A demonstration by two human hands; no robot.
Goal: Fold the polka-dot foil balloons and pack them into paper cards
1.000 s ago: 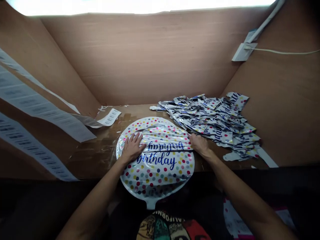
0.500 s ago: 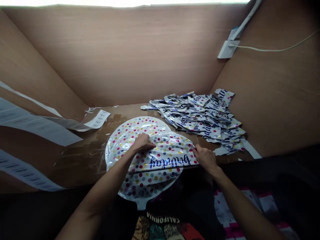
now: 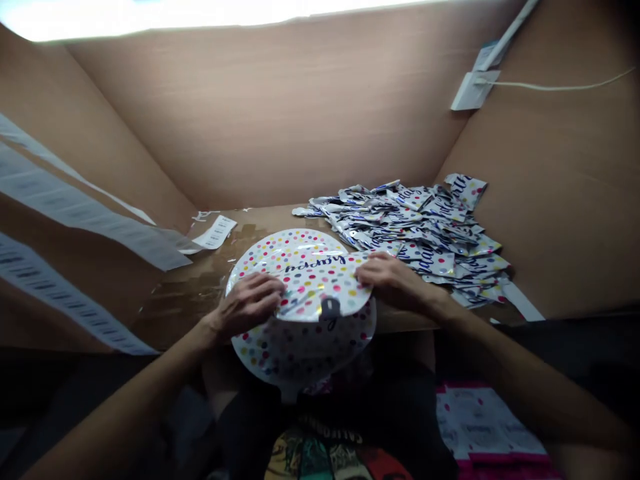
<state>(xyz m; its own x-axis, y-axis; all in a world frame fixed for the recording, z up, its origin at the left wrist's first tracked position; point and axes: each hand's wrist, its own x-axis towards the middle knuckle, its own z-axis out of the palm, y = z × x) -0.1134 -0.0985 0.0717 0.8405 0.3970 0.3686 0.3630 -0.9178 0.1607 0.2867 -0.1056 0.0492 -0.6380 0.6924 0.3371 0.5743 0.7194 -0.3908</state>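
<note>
A flat round foil balloon (image 3: 300, 340) with coloured dots lies on the wooden bench (image 3: 195, 293), overhanging its front edge. On top of it a second dotted balloon (image 3: 315, 280) is folded over, its blue "happy" lettering upside down. My left hand (image 3: 247, 305) presses on the fold's left end with fingers curled. My right hand (image 3: 387, 280) grips the fold's right end.
A heap of several folded balloons (image 3: 425, 233) lies at the back right of the bench. Strips of barcode labels (image 3: 75, 213) hang on the left wall, and a loose label (image 3: 215, 232) lies by them. A white box with cable (image 3: 473, 90) is on the right wall.
The top balloon has been folded further down toward me: first "birthday" showed, now only the upside-down "happy" shows. Both hands moved with the fold and closed in on its ends.
</note>
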